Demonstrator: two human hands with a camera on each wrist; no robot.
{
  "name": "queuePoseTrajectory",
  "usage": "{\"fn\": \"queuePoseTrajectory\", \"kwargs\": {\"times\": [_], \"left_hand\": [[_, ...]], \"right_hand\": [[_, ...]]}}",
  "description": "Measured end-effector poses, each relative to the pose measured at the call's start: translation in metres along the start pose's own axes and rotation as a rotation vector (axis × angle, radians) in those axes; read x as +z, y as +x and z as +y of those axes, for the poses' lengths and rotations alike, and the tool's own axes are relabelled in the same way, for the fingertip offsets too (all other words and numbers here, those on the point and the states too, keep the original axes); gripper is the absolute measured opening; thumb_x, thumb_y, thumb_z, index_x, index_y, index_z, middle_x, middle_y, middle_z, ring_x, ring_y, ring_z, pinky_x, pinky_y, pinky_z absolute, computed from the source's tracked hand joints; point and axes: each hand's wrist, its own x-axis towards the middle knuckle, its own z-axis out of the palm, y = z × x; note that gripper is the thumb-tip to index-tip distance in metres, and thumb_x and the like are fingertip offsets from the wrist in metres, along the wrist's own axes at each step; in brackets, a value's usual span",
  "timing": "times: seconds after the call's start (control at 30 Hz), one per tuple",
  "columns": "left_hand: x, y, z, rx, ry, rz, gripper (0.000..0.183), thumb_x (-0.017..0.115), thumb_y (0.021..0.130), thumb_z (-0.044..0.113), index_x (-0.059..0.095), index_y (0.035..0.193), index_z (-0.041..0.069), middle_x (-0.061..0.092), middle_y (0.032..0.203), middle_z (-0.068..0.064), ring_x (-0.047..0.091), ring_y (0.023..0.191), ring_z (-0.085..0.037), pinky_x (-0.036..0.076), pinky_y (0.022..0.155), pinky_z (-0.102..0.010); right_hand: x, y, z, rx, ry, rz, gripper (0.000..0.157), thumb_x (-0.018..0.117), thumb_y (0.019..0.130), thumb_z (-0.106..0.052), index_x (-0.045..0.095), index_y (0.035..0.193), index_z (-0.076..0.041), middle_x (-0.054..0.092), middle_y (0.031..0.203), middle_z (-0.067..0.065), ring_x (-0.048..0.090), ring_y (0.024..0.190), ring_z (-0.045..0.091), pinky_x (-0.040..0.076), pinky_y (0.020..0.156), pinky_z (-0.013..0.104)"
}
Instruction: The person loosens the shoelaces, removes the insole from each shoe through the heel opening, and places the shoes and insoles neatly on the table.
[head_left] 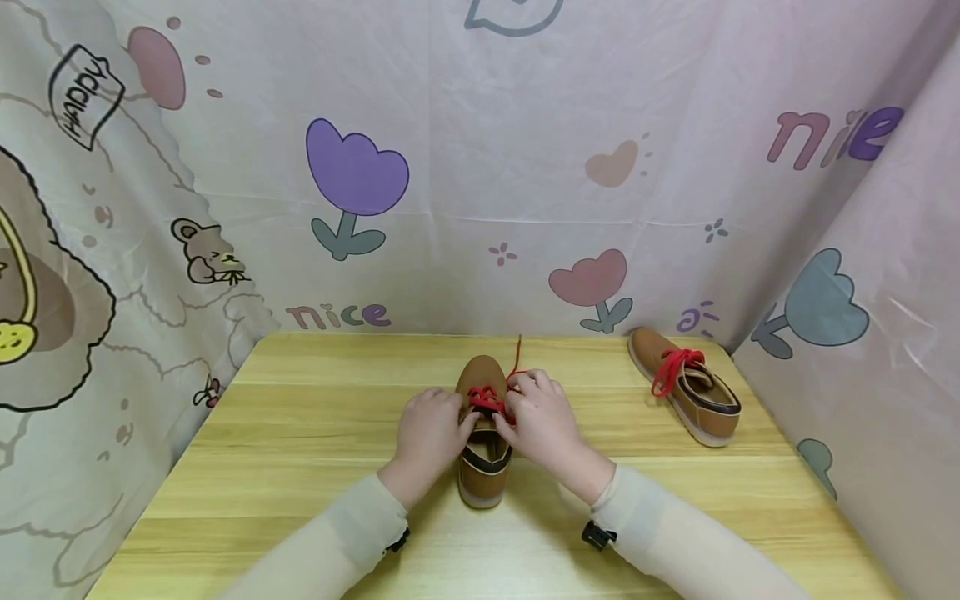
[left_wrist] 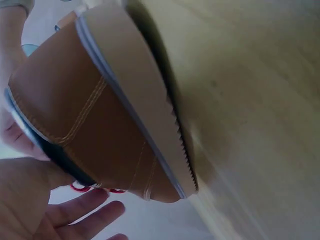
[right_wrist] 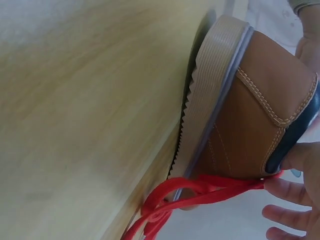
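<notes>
A brown shoe (head_left: 482, 483) with a dark collar stands upright on the table, toe pointing away, its red shoelace (head_left: 487, 398) crossed over the front. On its left side, my left hand (head_left: 429, 429) grips the upper edge of the opening, thumb at the dark collar and fingertips beside the lacing. From the other side my right hand (head_left: 543, 421) pinches at the top of the lacing, thumb against the collar. In the right wrist view, a loose length of red lace (right_wrist: 200, 192) runs from its fingertips down past the sole.
A matching brown shoe (head_left: 712, 417) with its red lace tied in a bow (head_left: 678, 367) sits at the table's back right. The wooden table (head_left: 315, 392) meets a printed curtain (head_left: 480, 167) at the back. One lace end (head_left: 519, 350) stretches toward the table's far edge.
</notes>
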Motion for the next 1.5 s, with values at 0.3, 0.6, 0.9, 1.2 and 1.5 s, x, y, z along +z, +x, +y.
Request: {"fn": "queuePoseTrajectory", "kwargs": {"times": [0.3, 0.6, 0.9, 1.2, 1.5], "left_hand": [[0.005, -0.001, -0.004, 0.063, 0.016, 0.136, 0.021, 0.073, 0.089, 0.027, 0.070, 0.075, 0.011, 0.073, 0.084, -0.005, 0.068, 0.091, -0.026, 0.053, 0.090, -0.041], [-0.002, -0.001, -0.012, 0.007, 0.003, 0.074, 0.020, 0.070, 0.089, 0.025, 0.069, 0.074, 0.013, 0.073, 0.086, -0.004, 0.068, 0.094, -0.028, 0.051, 0.092, -0.044], [-0.004, -0.003, -0.022, -0.045, -0.038, 0.019, 0.014, 0.067, 0.090, 0.022, 0.071, 0.079, 0.013, 0.074, 0.091, -0.004, 0.067, 0.099, -0.029, 0.048, 0.098, -0.046], [0.001, 0.000, -0.013, -0.009, -0.017, 0.049, 0.019, 0.067, 0.090, 0.029, 0.070, 0.080, 0.013, 0.073, 0.095, -0.006, 0.064, 0.106, -0.032, 0.043, 0.104, -0.049], [0.002, 0.012, -0.003, -0.023, 0.024, 0.053, 0.036, 0.063, 0.096, 0.044, 0.073, 0.094, 0.009, 0.072, 0.102, -0.008, 0.061, 0.110, -0.031, 0.039, 0.107, -0.050]], "right_hand": [[0.003, 0.000, 0.001, 0.021, -0.011, 0.006, 0.026, 0.077, 0.080, -0.025, 0.062, 0.059, -0.017, 0.067, 0.107, 0.005, 0.056, 0.109, 0.030, 0.049, 0.078, 0.044], [0.001, -0.005, 0.010, 0.098, 0.041, -0.031, 0.035, 0.072, 0.078, -0.017, 0.050, 0.051, -0.021, 0.068, 0.107, 0.005, 0.055, 0.104, 0.031, 0.049, 0.079, 0.047], [0.000, -0.010, 0.017, 0.180, 0.055, -0.124, 0.022, 0.071, 0.082, -0.020, 0.062, 0.061, -0.020, 0.067, 0.108, 0.003, 0.054, 0.106, 0.030, 0.048, 0.085, 0.046], [0.001, -0.001, 0.008, 0.183, 0.092, -0.102, 0.028, 0.070, 0.082, -0.029, 0.054, 0.061, -0.022, 0.067, 0.110, 0.004, 0.055, 0.105, 0.031, 0.049, 0.081, 0.046], [0.002, 0.011, 0.004, 0.143, 0.052, -0.056, 0.033, 0.072, 0.088, -0.035, 0.055, 0.063, -0.020, 0.066, 0.109, 0.004, 0.054, 0.107, 0.029, 0.049, 0.083, 0.045]]}}
